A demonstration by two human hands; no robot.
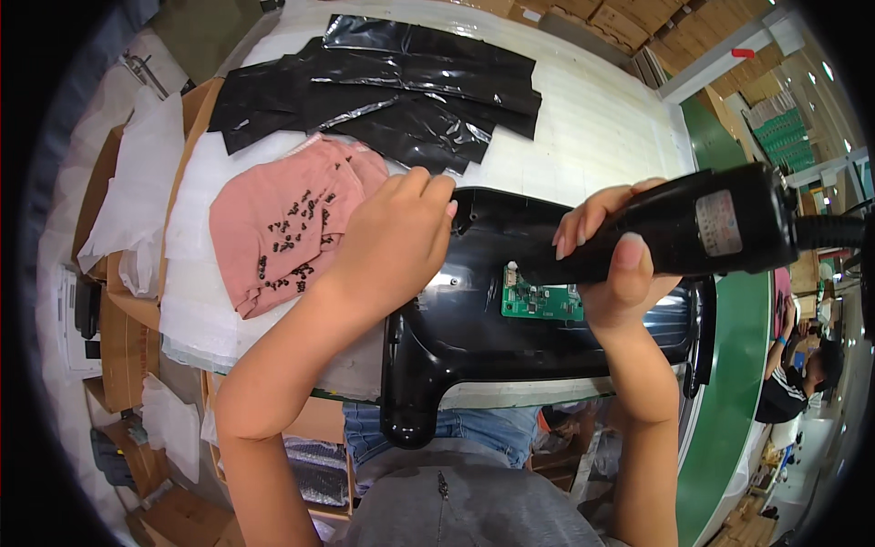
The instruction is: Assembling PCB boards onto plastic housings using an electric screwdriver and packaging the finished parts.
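Casing: the black casing [483, 342] lies on the desk [592, 118], hollow side up, its stub pointing to 7 o'clock.
Board: the green board [547, 305] sits inside near the middle, partly hidden by the right hand [629, 287].
Right hand: wrapped round the black tool [674, 228], whose body leans toward 2 o'clock from the board; the tip is hidden.
Left hand: the left hand [396, 242] is at the casing's 10 o'clock corner, fingers bunched narrow; whether they pinch anything cannot be told.
Screws: small dark screws, by their look [292, 228], lie scattered on the pink cloth [241, 214] at 10 o'clock; black bags [401, 82] lie at 11.
Good handling: if this is screw-driving, the tool is best square to each hole, with light pressure, the casing steadied and the board unscraped.
Writing: the tool bears a pale label [720, 223], its print too small to read; no brand can be told.
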